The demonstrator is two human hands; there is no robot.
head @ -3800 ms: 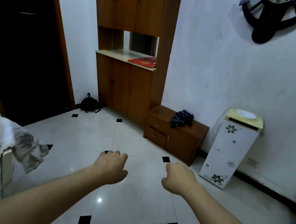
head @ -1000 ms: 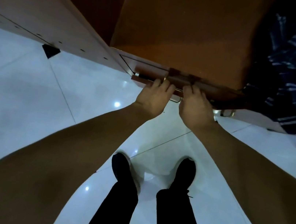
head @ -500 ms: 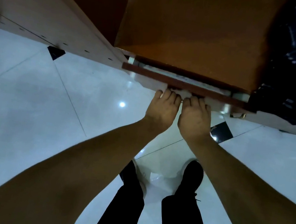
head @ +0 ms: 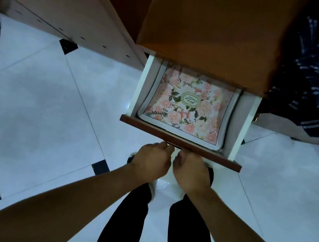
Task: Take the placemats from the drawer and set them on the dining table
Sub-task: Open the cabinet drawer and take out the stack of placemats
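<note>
**Drawer [head: 180,139] partly out, floral placemat [head: 187,106] exposed**
Head view: the left hand [head: 151,162] and right hand [head: 191,172] sit side by side at the drawer's near edge, fingers curled onto its front lip, holding nothing else. The placemat lies flat inside the drawer, far end under the cabinet top [head: 208,35]. Advised: pull squarely until the whole mat shows, then lift it by its near corners.

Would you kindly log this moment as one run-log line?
drawer: open | floral placemat: flat inside, untouched | left hand: at drawer front, grip hidden | right hand: same | next: likely lift placemat
</note>
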